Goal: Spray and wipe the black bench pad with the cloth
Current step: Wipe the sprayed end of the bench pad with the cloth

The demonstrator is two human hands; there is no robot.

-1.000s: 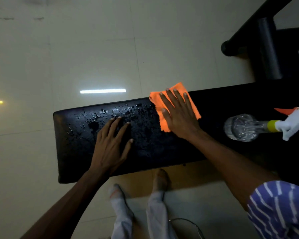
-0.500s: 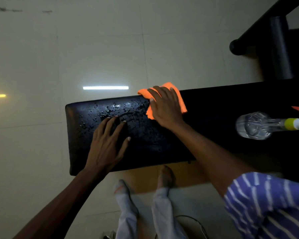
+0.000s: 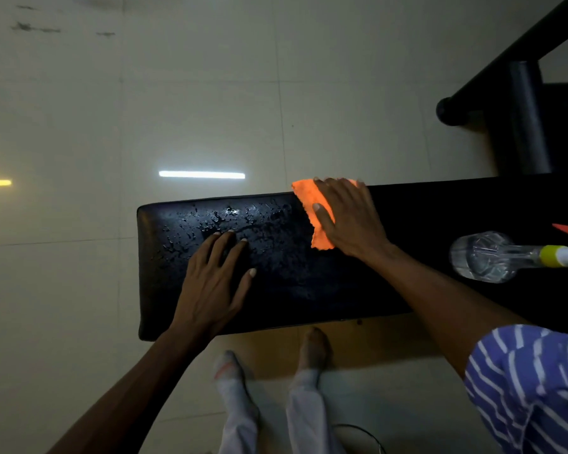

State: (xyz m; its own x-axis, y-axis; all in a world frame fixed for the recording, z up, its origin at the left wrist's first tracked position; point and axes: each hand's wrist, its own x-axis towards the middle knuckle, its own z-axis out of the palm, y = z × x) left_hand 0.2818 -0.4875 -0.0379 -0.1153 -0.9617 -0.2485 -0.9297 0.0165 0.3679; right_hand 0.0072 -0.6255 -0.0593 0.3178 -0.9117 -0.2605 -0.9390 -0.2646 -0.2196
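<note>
While left hand (image 3: 210, 283) rests on pad (image 3: 292, 290) — right hand (image 3: 351, 217) presses cloth (image 3: 307, 195).

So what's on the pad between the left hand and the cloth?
Nothing but bare pad beaded with spray droplets, between the left hand and the cloth. The head view shows it.

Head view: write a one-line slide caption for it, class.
Right hand presses an orange cloth on the wet black bench pad; left hand rests flat on it.

Spray bottle (image 3: 492, 257) — nozzle beyond right edge
</note>
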